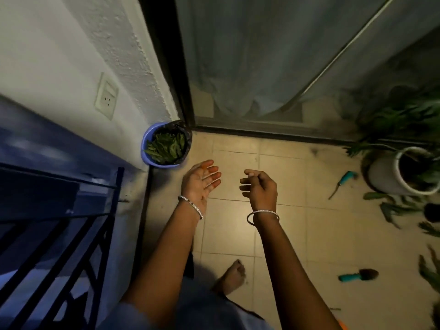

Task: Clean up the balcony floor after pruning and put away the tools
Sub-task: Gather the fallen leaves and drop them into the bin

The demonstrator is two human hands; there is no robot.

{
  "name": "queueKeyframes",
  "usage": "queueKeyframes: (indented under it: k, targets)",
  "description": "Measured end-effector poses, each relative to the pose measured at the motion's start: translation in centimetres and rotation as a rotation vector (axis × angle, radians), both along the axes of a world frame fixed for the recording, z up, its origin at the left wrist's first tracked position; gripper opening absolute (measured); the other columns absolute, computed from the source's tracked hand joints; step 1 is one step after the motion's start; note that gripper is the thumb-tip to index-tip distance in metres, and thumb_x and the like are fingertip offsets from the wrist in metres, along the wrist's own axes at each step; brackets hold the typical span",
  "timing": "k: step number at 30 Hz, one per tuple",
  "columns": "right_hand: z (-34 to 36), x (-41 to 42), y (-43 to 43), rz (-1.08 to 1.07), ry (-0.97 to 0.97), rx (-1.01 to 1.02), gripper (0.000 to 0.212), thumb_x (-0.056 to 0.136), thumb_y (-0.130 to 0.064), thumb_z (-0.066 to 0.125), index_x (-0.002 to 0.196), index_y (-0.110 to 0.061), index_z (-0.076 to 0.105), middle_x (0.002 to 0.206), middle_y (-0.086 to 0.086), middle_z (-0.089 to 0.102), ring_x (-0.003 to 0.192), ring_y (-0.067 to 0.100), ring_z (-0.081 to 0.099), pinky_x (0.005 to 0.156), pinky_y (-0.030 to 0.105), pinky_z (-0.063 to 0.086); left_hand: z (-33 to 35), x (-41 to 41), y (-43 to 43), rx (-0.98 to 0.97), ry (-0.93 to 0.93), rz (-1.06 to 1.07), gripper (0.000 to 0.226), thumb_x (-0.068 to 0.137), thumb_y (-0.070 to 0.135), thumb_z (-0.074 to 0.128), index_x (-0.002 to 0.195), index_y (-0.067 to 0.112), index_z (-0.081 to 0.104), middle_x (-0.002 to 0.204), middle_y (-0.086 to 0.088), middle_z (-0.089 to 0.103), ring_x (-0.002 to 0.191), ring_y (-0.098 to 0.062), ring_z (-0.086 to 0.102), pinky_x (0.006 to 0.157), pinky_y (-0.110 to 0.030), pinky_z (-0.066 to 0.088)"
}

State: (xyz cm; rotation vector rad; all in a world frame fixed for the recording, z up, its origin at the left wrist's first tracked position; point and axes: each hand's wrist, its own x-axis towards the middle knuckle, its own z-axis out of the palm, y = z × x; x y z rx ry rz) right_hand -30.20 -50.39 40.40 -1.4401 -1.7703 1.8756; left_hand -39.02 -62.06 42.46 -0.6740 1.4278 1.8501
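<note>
A: Grip state?
B: Left hand (201, 181) palm up, fingers straight, holding nothing. Right hand (259, 186) loosely curled, also holding nothing. Both over the floor (285, 229) near its far left corner, just beside the bucket (147, 141).

A: Location of task things?
B: Cuttings (392, 208) strewn along the floor's right edge, beside the pot (385, 179). Teal tool (342, 182) near the pot. Trowel (359, 275) nearer, by the same edge, well apart from both hands.

A: Handling?
B: Cuttings probably light and limp, apt to slip loose; best gathered in bunches between both palms. Tools probably stiff and light; best taken by the teal handles, clear of the metal ends.

A: Counts?
B: One bucket, part-filled with leaves (166, 148). One pot. Two tools. Several cuttings, too blurred for a firm count.
</note>
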Motion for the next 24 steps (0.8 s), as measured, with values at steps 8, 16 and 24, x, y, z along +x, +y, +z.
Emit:
queueKeyframes:
  k: [8,16,24]
  targets:
    - [12.7,14.7,5.2,-0.208,0.074,0.054,0.020,0.098,-0.016,0.052,0.099,-0.013,0.071,0.080,0.006,0.071,0.069,0.017,0.066,0.063,0.030,0.052,13.3,11.1,6.5,0.068,0.112,-0.286,0.019,0.098,0.021,0.052,0.100,0.013,0.069,0.098,-0.008,0.069,0.090,-0.023,0.068,0.078,-0.033,0.056]
    - [21.3,27.3,10.1,-0.459,0.131,0.121,0.020,0.098,-0.014,0.051,0.095,-0.014,0.071,0.076,0.006,0.069,0.066,0.018,0.064,0.061,0.030,0.049,21.4,22.6,14.7,0.144,0.172,-0.623,0.024,0.101,0.018,0.046,0.108,0.008,0.067,0.097,-0.010,0.065,0.087,-0.024,0.065,0.082,-0.037,0.055]
    - [26.9,38.3,15.3,-0.757,0.173,0.195,0.019,0.097,-0.013,0.051,0.099,-0.009,0.070,0.076,0.006,0.069,0.064,0.016,0.062,0.060,0.028,0.048,25.5,31.6,22.7,0.183,0.195,-0.930,0.023,0.102,0.017,0.045,0.109,0.008,0.065,0.090,-0.008,0.065,0.078,-0.020,0.062,0.070,-0.031,0.053]
